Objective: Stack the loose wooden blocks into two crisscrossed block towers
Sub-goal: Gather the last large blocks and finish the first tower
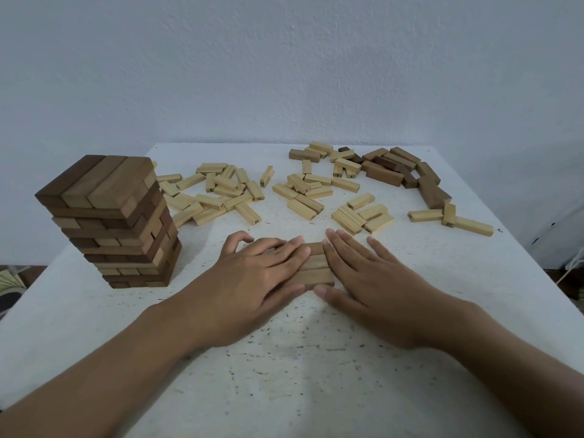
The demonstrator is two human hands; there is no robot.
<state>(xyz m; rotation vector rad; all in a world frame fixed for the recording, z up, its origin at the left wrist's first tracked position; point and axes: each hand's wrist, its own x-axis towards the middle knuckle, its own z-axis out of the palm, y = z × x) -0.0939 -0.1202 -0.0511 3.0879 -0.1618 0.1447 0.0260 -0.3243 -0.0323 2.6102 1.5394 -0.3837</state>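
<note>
The left ends of the row of blocks lie hidden under the fingers of the left hand, so their full length cannot be seen. Both forearms are cut off at the bottom edge.

The row sits on the table between the hands: three blocks lying flat side by side, long axes running from hand to hand. The left hand lies flat, fingers straight, over the row's left end. The right hand is also flat and spread, fingers against the right end.

Left of the left hand stands a tower, its layers crisscrossed. Beyond the fingertips lie scattered pale blocks, and dark blocks beyond the right hand.
</note>
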